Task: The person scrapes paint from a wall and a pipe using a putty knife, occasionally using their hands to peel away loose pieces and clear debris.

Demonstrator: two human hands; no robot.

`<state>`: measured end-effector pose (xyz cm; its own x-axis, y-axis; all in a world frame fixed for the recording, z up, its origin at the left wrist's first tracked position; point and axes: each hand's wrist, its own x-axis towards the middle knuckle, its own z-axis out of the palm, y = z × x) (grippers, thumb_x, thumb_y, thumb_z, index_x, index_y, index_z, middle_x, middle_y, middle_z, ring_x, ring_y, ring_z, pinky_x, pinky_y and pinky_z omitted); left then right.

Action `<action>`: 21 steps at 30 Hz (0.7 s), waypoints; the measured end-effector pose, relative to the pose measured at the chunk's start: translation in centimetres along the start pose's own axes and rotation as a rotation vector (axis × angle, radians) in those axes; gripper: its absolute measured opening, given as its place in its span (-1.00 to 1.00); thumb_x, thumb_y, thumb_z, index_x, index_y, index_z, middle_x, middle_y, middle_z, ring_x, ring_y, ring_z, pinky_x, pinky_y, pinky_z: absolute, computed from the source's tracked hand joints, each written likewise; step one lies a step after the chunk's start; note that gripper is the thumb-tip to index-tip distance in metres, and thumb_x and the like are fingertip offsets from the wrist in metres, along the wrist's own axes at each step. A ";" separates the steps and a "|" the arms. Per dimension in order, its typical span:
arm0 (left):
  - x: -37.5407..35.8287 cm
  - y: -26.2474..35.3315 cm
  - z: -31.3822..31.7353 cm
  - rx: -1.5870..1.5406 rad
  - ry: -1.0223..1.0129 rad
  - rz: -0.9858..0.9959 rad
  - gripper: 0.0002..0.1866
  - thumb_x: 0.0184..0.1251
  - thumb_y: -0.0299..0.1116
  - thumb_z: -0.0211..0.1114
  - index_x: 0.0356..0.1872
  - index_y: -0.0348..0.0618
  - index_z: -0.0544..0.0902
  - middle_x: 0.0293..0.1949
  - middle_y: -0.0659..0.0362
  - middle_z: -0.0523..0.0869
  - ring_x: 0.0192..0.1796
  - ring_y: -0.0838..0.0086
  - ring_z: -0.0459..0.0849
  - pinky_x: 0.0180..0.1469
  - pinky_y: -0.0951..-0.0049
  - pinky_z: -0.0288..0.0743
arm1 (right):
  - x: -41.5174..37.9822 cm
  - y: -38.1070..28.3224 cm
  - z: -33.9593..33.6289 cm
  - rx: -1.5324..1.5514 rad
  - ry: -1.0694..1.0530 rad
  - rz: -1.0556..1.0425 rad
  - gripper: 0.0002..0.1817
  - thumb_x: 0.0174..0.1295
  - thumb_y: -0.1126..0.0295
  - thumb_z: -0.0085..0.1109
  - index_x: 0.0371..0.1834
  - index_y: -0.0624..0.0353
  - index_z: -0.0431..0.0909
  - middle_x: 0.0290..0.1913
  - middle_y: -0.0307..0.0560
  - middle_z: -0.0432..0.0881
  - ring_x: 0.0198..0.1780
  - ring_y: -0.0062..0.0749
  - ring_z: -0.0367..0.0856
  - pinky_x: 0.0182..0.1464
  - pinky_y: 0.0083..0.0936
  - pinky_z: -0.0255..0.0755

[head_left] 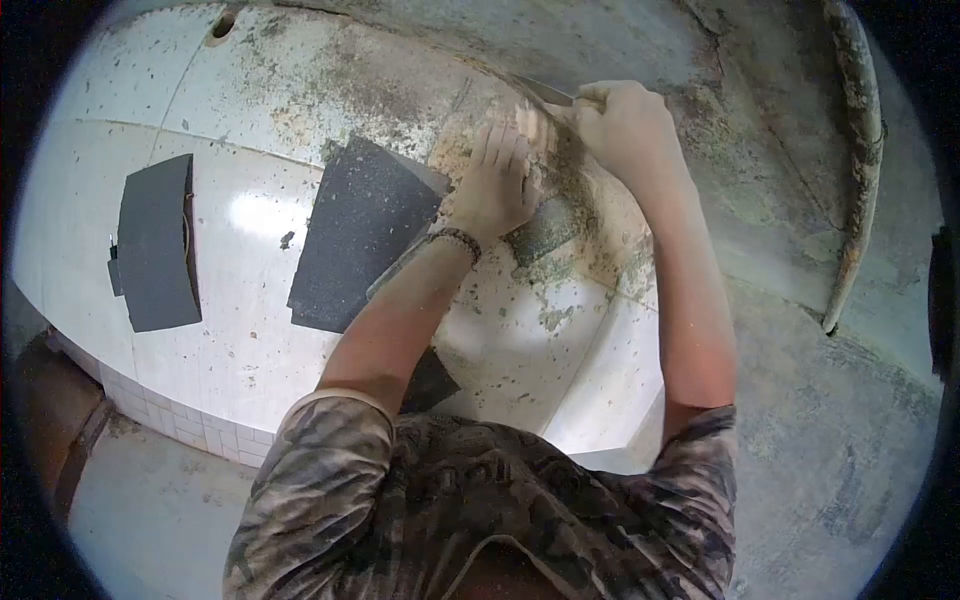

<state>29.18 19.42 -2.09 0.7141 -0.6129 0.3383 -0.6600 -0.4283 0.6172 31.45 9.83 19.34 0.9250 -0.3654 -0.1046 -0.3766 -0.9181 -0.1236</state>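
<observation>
My left hand (490, 190), dusty and with a dark beaded bracelet on the wrist, lies with fingers stretched out on the dirt-covered part of a white tiled counter (260, 330). Under and around its fingertips is tan, crumbly debris (455, 145). To the right and slightly farther away, my right hand (622, 125) is closed in a fist beside the wall. Something thin pokes out at its fingers, mostly hidden. Left of my left hand, dark grey sheets (360, 235) like sandpaper overlap on the counter; part of another dark sheet (430, 385) shows beneath my left forearm.
A curved dark grey sheet (158, 245) rests at the counter's left, with a small dark item behind it. A hole (222, 25) shows at the far left edge. The stained wall (760, 130) borders the right side, with a pipe-like strip (857, 190). Crumbs dot the tiles.
</observation>
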 end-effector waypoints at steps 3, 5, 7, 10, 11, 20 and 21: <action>0.3 -0.3 0.0 -0.043 0.017 0.003 -0.33 0.32 -0.24 0.14 0.36 -0.46 0.26 0.40 -0.22 0.24 0.51 -0.09 0.14 0.59 -0.06 -0.05 | 0.2 -1.1 -1.4 0.003 0.041 -0.038 -0.72 0.08 0.36 0.15 -0.21 0.25 0.73 -0.18 0.33 0.71 -0.04 0.25 0.69 0.12 -0.13 0.56; 0.0 -0.1 0.2 -0.062 0.047 -0.005 -0.29 0.28 -0.23 0.15 0.37 -0.49 0.25 0.40 -0.24 0.27 0.51 -0.10 0.15 0.59 -0.03 -0.06 | 0.4 -1.5 -0.6 0.019 0.065 -0.066 -0.69 0.09 0.35 0.16 -0.16 0.24 0.74 -0.17 0.33 0.71 -0.04 0.23 0.69 0.11 -0.14 0.57; -0.1 0.5 -0.3 -0.093 0.038 -0.022 -0.26 0.24 -0.22 0.15 0.36 -0.53 0.28 0.38 -0.28 0.32 0.49 -0.11 0.19 0.59 -0.01 -0.07 | 1.5 -2.5 1.1 -0.132 -0.062 -0.025 -0.69 0.08 0.36 0.17 -0.15 0.26 0.74 -0.16 0.34 0.71 -0.04 0.23 0.69 0.09 -0.11 0.58; 0.4 0.2 -0.2 -0.122 0.059 -0.055 -0.25 0.19 -0.19 0.16 0.33 -0.59 0.33 0.36 -0.31 0.37 0.48 -0.13 0.22 0.60 0.01 -0.09 | 0.5 -4.1 -1.3 0.047 0.126 -0.110 -0.73 0.07 0.34 0.18 -0.24 0.27 0.73 -0.17 0.35 0.71 -0.04 0.26 0.68 0.08 -0.07 0.57; 0.4 0.1 0.0 -0.131 0.071 -0.050 -0.25 0.18 -0.19 0.15 0.32 -0.59 0.36 0.37 -0.32 0.38 0.49 -0.13 0.22 0.60 0.01 -0.10 | 1.4 -4.0 -0.2 0.048 0.123 -0.111 -0.73 0.07 0.34 0.18 -0.24 0.27 0.73 -0.17 0.35 0.71 -0.04 0.26 0.68 0.08 -0.07 0.57; 0.2 -0.2 -0.3 -0.172 0.025 -0.091 -0.22 0.17 -0.18 0.10 0.37 -0.55 0.31 0.45 -0.30 0.27 0.55 -0.09 0.11 0.63 0.04 -0.22 | 3.7 -5.9 2.5 -0.202 -0.011 -0.131 -0.72 0.06 0.36 0.10 -0.27 0.27 0.73 -0.23 0.29 0.72 -0.08 0.22 0.70 0.08 -0.08 0.58; 0.2 -0.1 -0.4 -0.175 0.024 -0.087 -0.22 0.17 -0.18 0.10 0.37 -0.55 0.31 0.45 -0.30 0.27 0.55 -0.09 0.11 0.63 0.04 -0.22 | 3.1 -6.4 1.9 -0.205 -0.009 -0.127 -0.72 0.06 0.36 0.10 -0.27 0.27 0.73 -0.23 0.29 0.72 -0.08 0.22 0.70 0.08 -0.08 0.58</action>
<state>29.48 19.63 -1.81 0.7737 -0.5613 0.2937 -0.5461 -0.3559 0.7584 36.63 14.86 17.96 0.9635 -0.2443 -0.1099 -0.2381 -0.9690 0.0662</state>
